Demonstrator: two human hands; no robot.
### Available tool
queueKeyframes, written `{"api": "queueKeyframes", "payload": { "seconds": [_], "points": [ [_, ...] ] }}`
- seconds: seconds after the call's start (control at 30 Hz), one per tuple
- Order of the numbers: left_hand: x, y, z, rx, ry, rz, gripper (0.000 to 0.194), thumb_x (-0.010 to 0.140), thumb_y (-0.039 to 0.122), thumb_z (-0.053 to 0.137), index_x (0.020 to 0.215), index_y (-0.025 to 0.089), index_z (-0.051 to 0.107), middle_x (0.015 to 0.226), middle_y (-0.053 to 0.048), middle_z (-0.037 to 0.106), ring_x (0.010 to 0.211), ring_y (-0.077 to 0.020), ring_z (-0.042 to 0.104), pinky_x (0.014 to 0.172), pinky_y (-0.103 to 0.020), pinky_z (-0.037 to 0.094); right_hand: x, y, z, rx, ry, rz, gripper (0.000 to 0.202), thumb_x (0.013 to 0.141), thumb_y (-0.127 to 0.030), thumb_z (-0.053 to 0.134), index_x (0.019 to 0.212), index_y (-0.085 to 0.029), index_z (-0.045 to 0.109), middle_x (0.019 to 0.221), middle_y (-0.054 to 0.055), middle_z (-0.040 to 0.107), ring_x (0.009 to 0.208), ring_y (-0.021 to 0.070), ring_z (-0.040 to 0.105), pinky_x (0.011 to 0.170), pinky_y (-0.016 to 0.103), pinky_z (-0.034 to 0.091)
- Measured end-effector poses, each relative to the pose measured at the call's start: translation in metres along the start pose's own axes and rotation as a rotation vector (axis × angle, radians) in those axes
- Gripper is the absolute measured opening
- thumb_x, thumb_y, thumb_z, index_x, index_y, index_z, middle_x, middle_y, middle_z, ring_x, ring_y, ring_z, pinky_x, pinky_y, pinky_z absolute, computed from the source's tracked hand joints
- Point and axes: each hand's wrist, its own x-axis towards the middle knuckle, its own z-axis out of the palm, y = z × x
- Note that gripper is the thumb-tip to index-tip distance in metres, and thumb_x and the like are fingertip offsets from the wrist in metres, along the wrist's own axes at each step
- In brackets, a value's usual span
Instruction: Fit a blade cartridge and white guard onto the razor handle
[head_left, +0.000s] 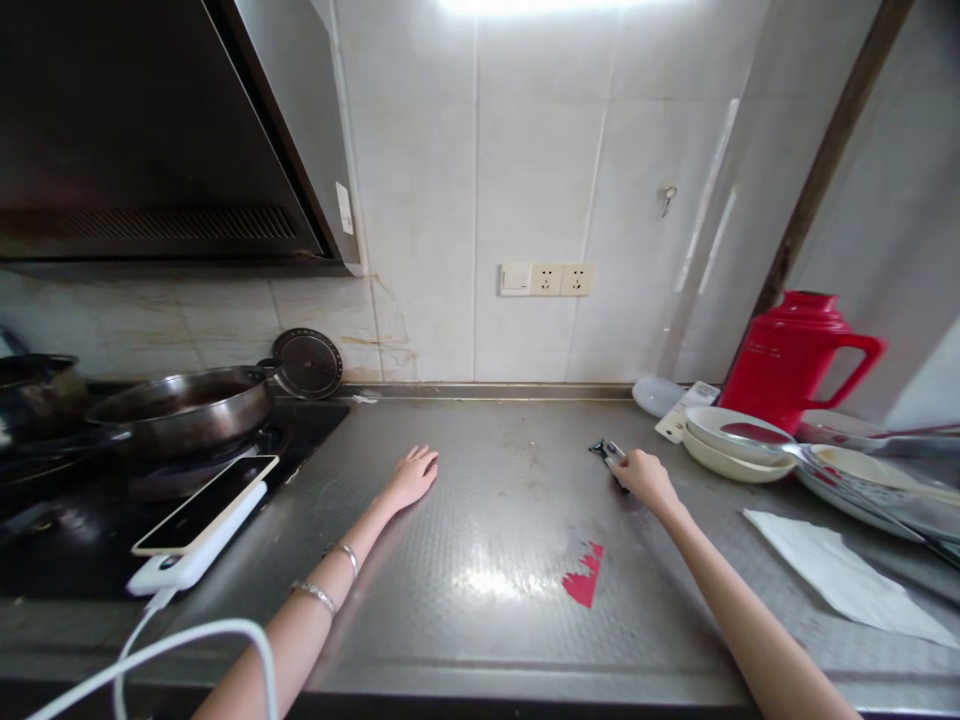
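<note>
My left hand (414, 476) lies palm down on the steel countertop (480, 500), fingers stretched out, with nothing in it. Over on the right, my right hand (646, 478) has its fingers closed on a small tool with a dark, T-shaped head and silver parts (600, 449). The tool rests low at the counter surface, and my fingers cover part of it, so its exact kind is unclear. Nearer to me than that hand, a torn red patch (585, 577) is stuck to the metal.
At left, a wide pan (187, 412) sits on the black stove; a phone (206, 507) and a white power bank (196, 547) with a cable lie at its edge. Right: a red thermos jug (791, 355), stacked bowls (739, 455), plates, a white napkin (844, 570). Range hood (150, 130) overhead.
</note>
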Motion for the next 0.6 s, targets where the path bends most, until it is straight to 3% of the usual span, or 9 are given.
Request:
{"api": "queueKeyframes", "payload": {
  "seconds": [0.23, 0.37, 0.47, 0.6],
  "points": [
    [0.000, -0.001, 0.001, -0.044, 0.024, -0.005, 0.041, 0.085, 0.033, 0.036, 0.119, 0.017, 0.054, 0.133, -0.010, 0.046, 0.128, -0.0238, 0.033, 0.105, -0.038, 0.027, -0.004, -0.004, -0.002, 0.006, 0.034, -0.055, 0.018, 0.066, -0.021, 0.054, 0.068, -0.013, 0.070, 0.070, 0.017, 0.068, 0.069, 0.0258, 0.065, 0.050, 0.025, 0.037],
    [0.006, 0.009, -0.004, -0.142, 0.158, 0.001, 0.033, 0.082, 0.026, 0.042, 0.106, 0.015, 0.061, 0.121, -0.011, 0.056, 0.119, -0.0217, 0.045, 0.102, -0.035, 0.031, -0.009, -0.015, -0.009, 0.064, 0.108, -0.092, 0.023, 0.069, -0.024, 0.051, 0.069, -0.014, 0.071, 0.068, 0.014, 0.068, 0.068, 0.0229, 0.064, 0.051, 0.023, 0.035],
    [0.012, 0.034, -0.010, -0.316, 0.218, 0.046, 0.025, 0.080, 0.024, 0.044, 0.088, 0.016, 0.066, 0.099, -0.007, 0.067, 0.097, -0.0176, 0.058, 0.090, -0.028, 0.040, -0.015, -0.037, -0.016, 0.142, 0.169, -0.172, 0.026, 0.073, -0.027, 0.048, 0.072, -0.015, 0.071, 0.072, 0.013, 0.069, 0.071, 0.0208, 0.063, 0.056, 0.023, 0.036],
    [0.022, 0.086, -0.013, -0.564, 0.193, 0.071, 0.025, 0.078, 0.031, 0.049, 0.075, 0.014, 0.067, 0.079, -0.005, 0.069, 0.076, -0.0153, 0.061, 0.072, -0.024, 0.043, -0.030, -0.083, -0.024, 0.236, 0.247, -0.267, 0.026, 0.074, -0.029, 0.049, 0.079, -0.015, 0.070, 0.076, 0.010, 0.068, 0.073, 0.0190, 0.061, 0.062, 0.023, 0.037]
  ]
}}
